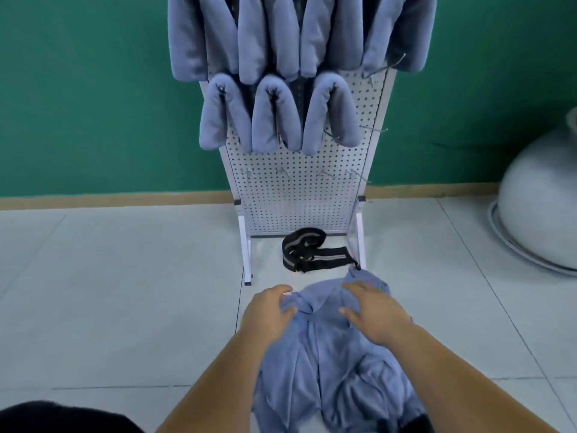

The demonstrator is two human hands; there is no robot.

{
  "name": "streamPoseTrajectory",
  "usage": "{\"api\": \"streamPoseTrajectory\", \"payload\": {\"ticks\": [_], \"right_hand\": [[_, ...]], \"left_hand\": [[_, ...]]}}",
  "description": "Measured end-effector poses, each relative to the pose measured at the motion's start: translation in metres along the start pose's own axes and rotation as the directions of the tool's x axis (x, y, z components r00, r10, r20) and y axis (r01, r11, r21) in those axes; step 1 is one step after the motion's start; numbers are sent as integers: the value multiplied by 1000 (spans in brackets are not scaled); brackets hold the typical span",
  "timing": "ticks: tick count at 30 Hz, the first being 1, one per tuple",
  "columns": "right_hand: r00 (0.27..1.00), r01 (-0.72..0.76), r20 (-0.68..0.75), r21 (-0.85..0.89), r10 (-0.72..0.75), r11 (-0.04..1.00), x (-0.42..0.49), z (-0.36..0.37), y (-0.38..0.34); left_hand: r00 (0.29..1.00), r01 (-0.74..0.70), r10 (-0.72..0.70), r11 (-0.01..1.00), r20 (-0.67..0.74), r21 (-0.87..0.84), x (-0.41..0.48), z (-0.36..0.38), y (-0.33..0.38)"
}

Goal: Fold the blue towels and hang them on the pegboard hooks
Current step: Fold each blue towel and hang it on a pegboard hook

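From the head view, you are well along: three folded towels [274, 117] hang on the middle row of the pegboard [296, 198], and more fill the top row, about four, though the frame cuts them off. One hook [376, 130] beside the middle three stands bare, as do four on the bottom row. One crumpled blue towel [327, 354] lies on the floor [125, 276] before the pegboard, not yet folded. Your left hand [271, 310] pinches its far edge; your right hand [374, 314] rests on it, fingers spread.
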State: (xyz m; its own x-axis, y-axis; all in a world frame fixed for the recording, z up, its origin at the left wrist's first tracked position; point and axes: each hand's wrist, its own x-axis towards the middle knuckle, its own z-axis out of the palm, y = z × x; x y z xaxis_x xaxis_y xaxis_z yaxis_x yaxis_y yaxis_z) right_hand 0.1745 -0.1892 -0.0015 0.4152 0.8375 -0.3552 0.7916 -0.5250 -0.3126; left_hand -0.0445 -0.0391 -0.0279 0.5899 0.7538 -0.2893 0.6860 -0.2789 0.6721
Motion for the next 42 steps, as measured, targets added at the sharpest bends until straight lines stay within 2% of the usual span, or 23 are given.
{"api": "streamPoseTrajectory", "payload": {"ticks": [4, 7, 11, 14, 17, 20, 22, 27, 30, 34, 42], "right_hand": [[988, -65, 143, 27, 60, 998, -27, 50, 13], [972, -76, 225, 34, 66, 997, -42, 76, 10], [970, -31, 243, 40, 20, 999, -49, 94, 3], [971, -16, 240, 37, 6, 999, -49, 98, -2], [971, -8, 239, 40, -2, 999, -46, 96, -8], [978, -13, 209, 70, -2, 997, -41, 85, -18], [987, -9, 160, 110, -9, 994, -37, 74, -27], [997, 20, 71, 258, -39, 966, -33, 36, -51], [995, 78, 31, 322, -93, 943, -32, 7, -66], [983, 181, -57, 454, -174, 872, -35, -45, -85], [937, 335, -115, 562, -329, 756, -69, -158, -107]], "left_hand": [[995, 20, -30, 994, 91, 104, -22, 38, -30], [978, 95, -131, 972, 164, 214, -36, 64, -45], [906, 140, -292, 891, 308, 433, -48, 86, -59], [928, 99, -255, 871, 272, 480, -52, 88, -62], [964, 178, -239, 903, 113, 390, -51, 77, -59], [972, 226, -208, 956, -108, 188, -49, 57, -54], [963, 201, -190, 979, -192, 40, -50, 40, -45], [985, 77, -103, 980, -135, -185, -46, -6, -7], [997, -11, -13, 955, -77, -295, -49, -36, 28], [990, -138, 121, 905, -67, -402, -55, -80, 71], [937, -350, 295, 805, -188, -479, -76, -161, 155]]}}
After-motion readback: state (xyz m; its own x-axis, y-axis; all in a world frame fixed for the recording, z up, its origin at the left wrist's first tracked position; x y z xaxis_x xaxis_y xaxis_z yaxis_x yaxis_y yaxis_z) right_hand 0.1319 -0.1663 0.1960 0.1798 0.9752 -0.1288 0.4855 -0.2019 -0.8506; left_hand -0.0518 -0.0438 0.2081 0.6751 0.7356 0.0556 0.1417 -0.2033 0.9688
